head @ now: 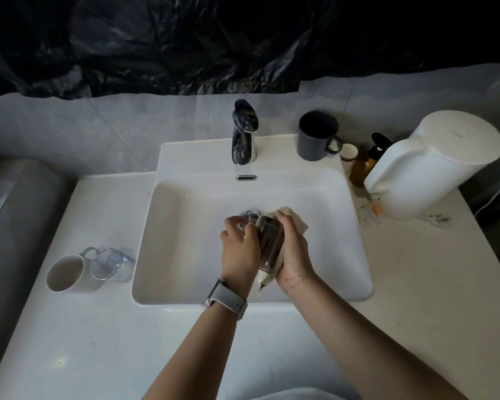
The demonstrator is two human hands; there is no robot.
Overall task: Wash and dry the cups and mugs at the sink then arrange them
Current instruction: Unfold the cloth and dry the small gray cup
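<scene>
Over the white sink (185,255) I hold a dark tinted glass (270,241) lying on its side. My left hand (240,246) grips its far end. A beige cloth (293,219) is wrapped round the glass, and my right hand (293,249) curls round both from the right. A white mug (65,274) and a clear glass (110,264) stand on the counter left of the sink. At the back right stands a dark grey mug (316,137), with a small paper cup (348,155) beside it.
The chrome tap (244,131) rises behind the basin and no water runs from it. A white kettle (433,166) and an amber pump bottle (367,163) crowd the right counter, with small scraps near them. Black plastic sheeting (185,44) covers the wall above.
</scene>
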